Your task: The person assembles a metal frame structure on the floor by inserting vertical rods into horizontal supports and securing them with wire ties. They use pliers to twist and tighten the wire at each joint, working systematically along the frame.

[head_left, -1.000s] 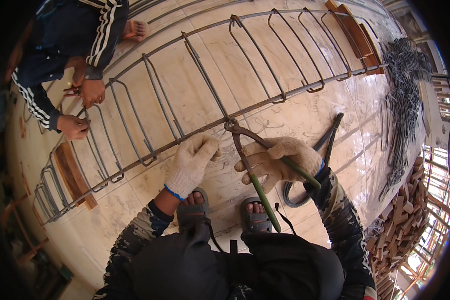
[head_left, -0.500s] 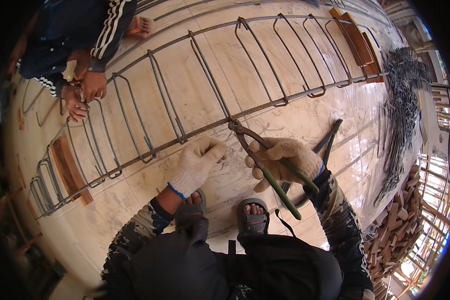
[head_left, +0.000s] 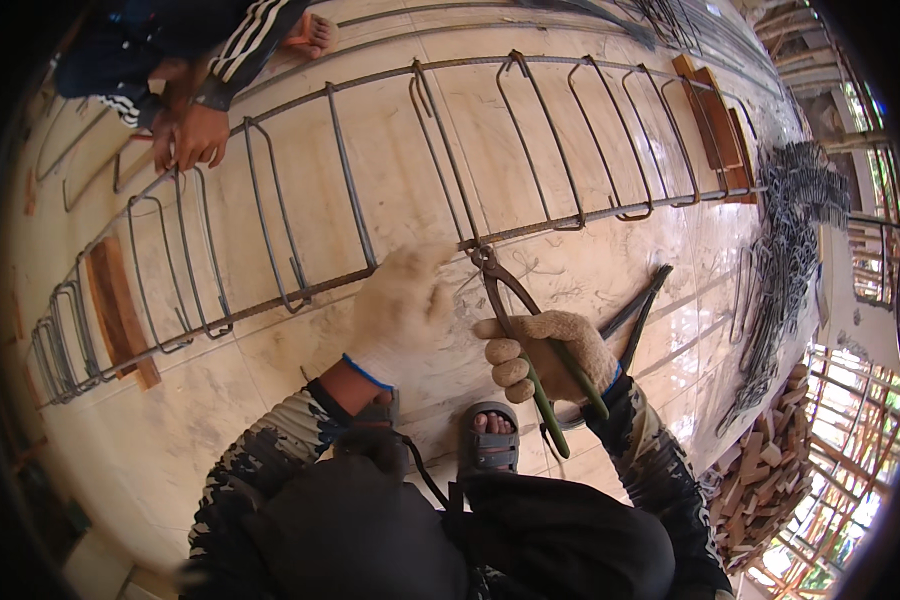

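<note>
In my right hand (head_left: 560,352), in a knitted cream glove, are long pincers (head_left: 499,300) with green handles. Their jaws are at the lower long steel bar (head_left: 542,231) of a rebar cage, where a stirrup (head_left: 453,170) meets it. My gloved left hand (head_left: 398,312) is close beside that bar, left of the jaws. Motion smears its fingers, so what they hold, if anything, does not show. Thin bits of wire (head_left: 542,268) lie on the floor just right of the jaws.
Another person's hands (head_left: 192,138) are at the cage's upper left. Wood blocks (head_left: 120,310) lie under its ends. Dark bars (head_left: 638,318) lie right of my right hand. Bundled stirrups (head_left: 785,240) and a pile of wood offcuts (head_left: 770,470) are at the right.
My left hand has risen toward the lower bar and is now blurred. The pincers' jaws stay at the same joint while their handles swing slightly. The other person's hands have shifted along the cage.
</note>
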A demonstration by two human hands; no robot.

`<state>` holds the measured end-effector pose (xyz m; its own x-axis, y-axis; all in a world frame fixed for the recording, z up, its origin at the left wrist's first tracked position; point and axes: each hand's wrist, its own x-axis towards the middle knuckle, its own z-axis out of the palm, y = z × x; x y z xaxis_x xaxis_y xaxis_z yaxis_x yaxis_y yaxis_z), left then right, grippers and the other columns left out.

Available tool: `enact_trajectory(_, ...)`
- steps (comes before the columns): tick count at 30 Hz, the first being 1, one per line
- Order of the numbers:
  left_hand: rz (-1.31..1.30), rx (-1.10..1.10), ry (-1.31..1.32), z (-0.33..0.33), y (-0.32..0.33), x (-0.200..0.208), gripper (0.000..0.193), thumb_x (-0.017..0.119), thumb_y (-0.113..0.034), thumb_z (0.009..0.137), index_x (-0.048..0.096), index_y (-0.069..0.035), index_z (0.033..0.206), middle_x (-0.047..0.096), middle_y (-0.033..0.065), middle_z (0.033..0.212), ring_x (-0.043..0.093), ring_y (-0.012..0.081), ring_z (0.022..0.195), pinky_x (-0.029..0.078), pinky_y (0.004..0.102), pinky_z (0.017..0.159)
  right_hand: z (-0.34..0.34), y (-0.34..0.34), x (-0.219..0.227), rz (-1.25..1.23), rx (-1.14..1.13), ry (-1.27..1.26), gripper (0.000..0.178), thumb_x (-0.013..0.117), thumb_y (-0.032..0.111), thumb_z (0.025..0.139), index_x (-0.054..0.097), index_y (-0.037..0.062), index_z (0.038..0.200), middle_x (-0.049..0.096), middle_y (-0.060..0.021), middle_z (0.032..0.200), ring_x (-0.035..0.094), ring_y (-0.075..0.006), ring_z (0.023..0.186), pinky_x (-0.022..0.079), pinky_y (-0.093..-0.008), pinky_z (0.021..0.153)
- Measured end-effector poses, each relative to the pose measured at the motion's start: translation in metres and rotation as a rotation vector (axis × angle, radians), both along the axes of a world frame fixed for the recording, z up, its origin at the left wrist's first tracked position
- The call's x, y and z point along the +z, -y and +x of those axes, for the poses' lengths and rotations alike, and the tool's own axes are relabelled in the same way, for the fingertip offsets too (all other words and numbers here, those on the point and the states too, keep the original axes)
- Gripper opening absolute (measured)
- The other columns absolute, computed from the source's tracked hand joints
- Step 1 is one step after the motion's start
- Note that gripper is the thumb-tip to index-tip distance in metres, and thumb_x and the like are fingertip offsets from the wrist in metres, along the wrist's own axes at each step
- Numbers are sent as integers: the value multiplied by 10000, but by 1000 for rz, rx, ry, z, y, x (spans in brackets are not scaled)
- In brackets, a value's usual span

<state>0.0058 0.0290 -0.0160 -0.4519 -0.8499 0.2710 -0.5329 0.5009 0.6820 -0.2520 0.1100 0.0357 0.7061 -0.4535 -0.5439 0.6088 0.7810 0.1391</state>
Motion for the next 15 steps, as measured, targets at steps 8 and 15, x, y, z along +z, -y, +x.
enact_trajectory(8,-49,15,360,-27,37,-12,757,847,-302,918,618,-160,1625,769,101,995,760,327,925,591,485,787,6,11,13,23,20,5,230,610,194,1095,526,100,1288,456,6,1037,475,-141,873,465,-331,686)
enact_trajectory(15,-14,-37,314,-42,44,-30,661,800,-369,967,649,-203,1589,799,49,895,795,271,819,596,473,665,6,12,18,26,35,-64,206,603,225,1110,554,114,1276,484,33,995,485,-122,823,425,-314,675)
